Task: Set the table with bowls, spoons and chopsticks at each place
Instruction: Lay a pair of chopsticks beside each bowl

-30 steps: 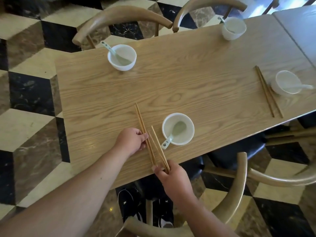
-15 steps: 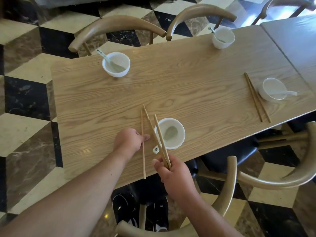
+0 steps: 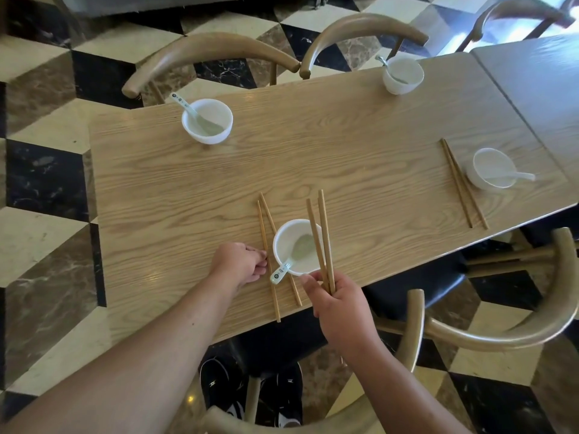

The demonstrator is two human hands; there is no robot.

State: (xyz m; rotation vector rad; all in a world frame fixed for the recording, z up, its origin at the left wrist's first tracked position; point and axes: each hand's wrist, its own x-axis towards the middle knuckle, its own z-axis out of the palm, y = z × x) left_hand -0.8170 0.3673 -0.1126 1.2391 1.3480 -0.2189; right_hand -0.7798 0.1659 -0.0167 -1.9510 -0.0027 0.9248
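On the wooden table (image 3: 344,158) a white bowl (image 3: 283,242) with a spoon (image 3: 289,261) stands near the front edge. Two chopsticks (image 3: 262,228) lie on the table just left of it. My left hand (image 3: 239,261) rests on the table with its fingertips pinching one of them. My right hand (image 3: 336,303) holds another pair of chopsticks (image 3: 319,236) raised over the bowl, tips pointing away. Three more bowls with spoons stand at the far left (image 3: 207,120), far right (image 3: 402,75) and right (image 3: 492,167). A laid pair of chopsticks (image 3: 463,183) lies beside the right bowl.
Curved wooden chairs stand behind the table (image 3: 213,54) (image 3: 363,29) and at the front right (image 3: 532,317). A second table (image 3: 539,76) adjoins on the right. My black shoes (image 3: 250,389) show below the table edge on a checkered marble floor.
My right hand lifted its pair of chopsticks up and to the right, over the bowl. The other two chopsticks now lie on the table left of the bowl, my left hand still touching them.
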